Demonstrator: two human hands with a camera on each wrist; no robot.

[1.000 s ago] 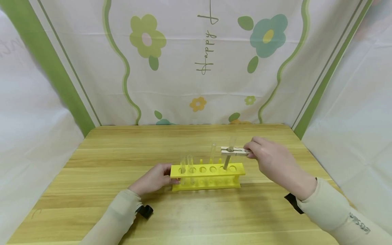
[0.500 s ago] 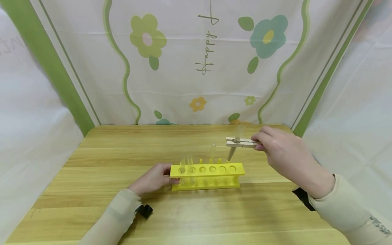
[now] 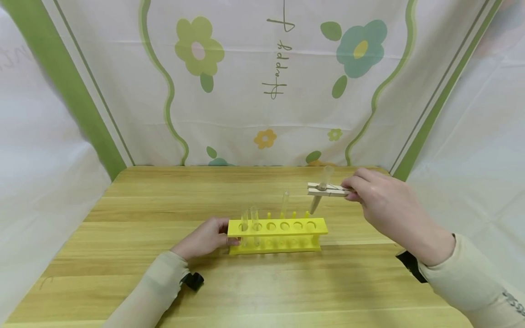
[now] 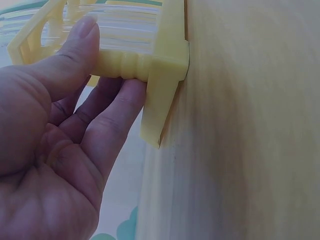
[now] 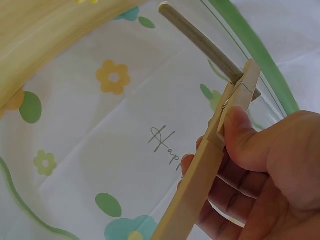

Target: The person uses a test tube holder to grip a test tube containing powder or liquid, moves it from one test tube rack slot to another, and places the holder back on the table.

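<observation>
My left hand grips the left end post of a yellow test tube rack, thumb and fingers around it in the left wrist view. Two clear test tubes stand in the two leftmost holes, and a third clear tube stands upright at the rack's rear. My right hand pinches a wooden test tube clamp. Its jaws hold a tilted test tube with greyish-brown contents, raised above and behind the rack's right end, apart from it.
The rack stands on a wood-grain table. Yellow pegs rise along its back edge. Behind the table hangs a white cloth with printed flowers, and similar cloth lines both sides.
The clamped tube has come up out of a hole near the rack's right end and moved up and right with my right hand. My left hand keeps its grip on the rack.
</observation>
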